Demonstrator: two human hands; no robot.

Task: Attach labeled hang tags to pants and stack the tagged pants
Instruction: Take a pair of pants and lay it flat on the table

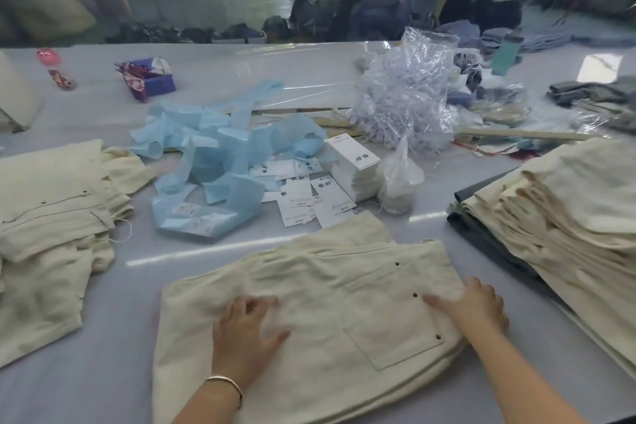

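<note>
A folded pair of cream pants [330, 289] lies flat on the table right in front of me, back pocket facing up. My left hand [246, 330] rests on its left part with the fingers spread and slightly bent. My right hand [476, 303] presses flat on the pocket side near the right edge. Behind the pants lie loose white hang tags [303, 196] with dark lettering, next to a neat block of stacked tags [354, 162]. A tall stack of cream pants [564, 217] rises at the right. Another heap of cream pants [51, 217] lies at the left.
Crumpled light blue sheets [220, 155] cover the table's middle. A clear bag of white plastic fasteners [406, 100] stands behind the tags, with a small knotted bag [399, 179] beside them. A purple box [151, 79] and a pink-capped bottle [51, 65] sit far left. Dark folded garments [595, 93] lie far right.
</note>
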